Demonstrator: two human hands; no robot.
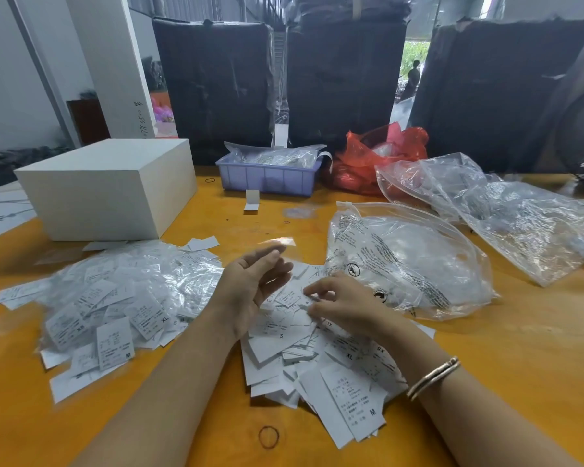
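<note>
A loose heap of white paper size labels (317, 365), printed S, M, XL and XS, lies on the orange table (520, 365) in front of me. My left hand (253, 284) hovers over the heap's far left edge, palm turned right and fingers nearly straight. A small clear plastic sleeve (279, 243) shows at its fingertips; whether the hand holds it is unclear. My right hand (344, 305) rests on top of the heap with its fingers curled, pinching a label (309, 295) between thumb and fingertips. A metal bracelet (434, 377) circles the right wrist.
A second heap of labels in small clear sleeves (115, 298) lies to the left. Behind it stands a white box (108, 187). A purple basket (270, 178), a red bag (378, 153), clear plastic bags (402, 261) and black bundles (216, 79) line the far side. A rubber band (269, 437) lies near me.
</note>
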